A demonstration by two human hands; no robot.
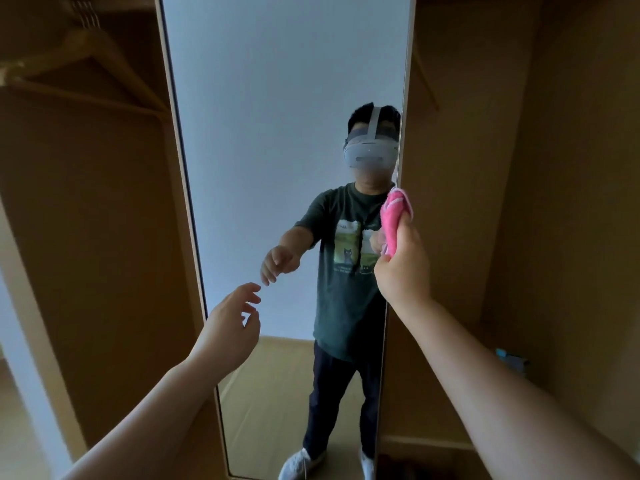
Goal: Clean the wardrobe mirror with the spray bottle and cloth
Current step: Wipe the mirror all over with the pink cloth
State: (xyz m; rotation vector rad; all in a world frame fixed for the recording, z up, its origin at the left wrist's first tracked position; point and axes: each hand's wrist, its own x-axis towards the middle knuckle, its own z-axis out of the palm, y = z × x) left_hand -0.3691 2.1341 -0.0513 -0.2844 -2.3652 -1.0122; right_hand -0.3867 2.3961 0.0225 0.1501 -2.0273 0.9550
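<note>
A tall wardrobe mirror point(270, 98) fills the middle of the view and reflects a person in a green T-shirt. My right hand point(403, 268) grips a folded pink cloth point(396, 216) and holds it against the mirror's right edge, at chest height of the reflection. My left hand point(232, 323) hovers in front of the glass lower left, fingers loosely spread, holding nothing; whether it touches the glass I cannot tell. A blue object that may be the spray bottle point(512, 362) sits blurred low on the right, inside the wardrobe.
Open brown wardrobe compartments flank the mirror on both sides. Wooden hangers point(79, 53) hang at the upper left. A pale door frame point(31, 317) runs down the far left. A wooden ledge point(433, 445) lies low at the right.
</note>
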